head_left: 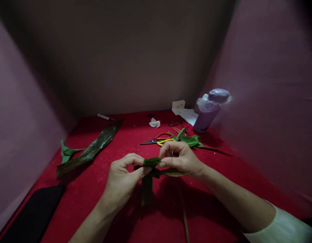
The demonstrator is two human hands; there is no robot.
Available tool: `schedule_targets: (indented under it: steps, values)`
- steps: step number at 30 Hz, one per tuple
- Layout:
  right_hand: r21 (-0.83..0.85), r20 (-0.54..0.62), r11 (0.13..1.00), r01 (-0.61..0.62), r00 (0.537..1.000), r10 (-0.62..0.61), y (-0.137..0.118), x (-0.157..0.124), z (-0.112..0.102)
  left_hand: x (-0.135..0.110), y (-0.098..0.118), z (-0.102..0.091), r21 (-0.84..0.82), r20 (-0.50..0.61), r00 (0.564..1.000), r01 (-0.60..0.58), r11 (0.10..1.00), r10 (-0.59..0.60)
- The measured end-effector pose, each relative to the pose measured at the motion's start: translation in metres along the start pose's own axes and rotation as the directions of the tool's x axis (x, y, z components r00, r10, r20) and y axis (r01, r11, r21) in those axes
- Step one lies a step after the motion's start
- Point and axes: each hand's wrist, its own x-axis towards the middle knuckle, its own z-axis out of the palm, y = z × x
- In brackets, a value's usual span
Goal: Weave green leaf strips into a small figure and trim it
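Over a red cloth surface [216, 175], both hands pinch a folded green leaf strip [151, 162]. My left hand [123, 177] grips its left end between thumb and fingers. My right hand [180, 157] has its fingers curled round the right end. A loose tail of the strip [147, 189] hangs down between the hands, and another thin strip trails toward the right wrist.
Scissors [159, 140] with red and yellow handles lie just beyond the hands, beside cut green leaf pieces [190, 139]. A long dark leaf [91, 150] and a folded leaf piece [66, 153] lie left. A purple bottle [209, 109], papers, a pen [104, 117] and a dark slab [34, 214] surround.
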Motion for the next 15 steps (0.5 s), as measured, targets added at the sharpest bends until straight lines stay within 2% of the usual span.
schedule_targets:
  steps: [3, 6, 10, 15]
  values:
    - [0.002, 0.023, 1.000, 0.021, 1.000, -0.021, -0.001, -0.003, -0.002, -0.001, 0.002, 0.001, 0.009, 0.007, 0.999, 0.039, 0.999, -0.039]
    - [0.042, 0.052, 0.999, -0.019, 0.999, 0.017, 0.002, -0.005, -0.003, -0.001, 0.003, 0.002, 0.034, -0.004, 0.999, 0.037, 0.999, -0.037]
    - [0.139, 0.113, 0.985, -0.101, 0.990, 0.085, 0.007, -0.005, -0.002, -0.003, 0.002, 0.003, 0.084, -0.020, 1.000, -0.018, 0.996, 0.020]
    - [0.209, 0.176, 0.972, -0.104, 0.982, 0.067, 0.011, -0.004, -0.001, -0.003, -0.002, 0.003, 0.130, 0.002, 0.994, -0.109, 0.985, 0.110]
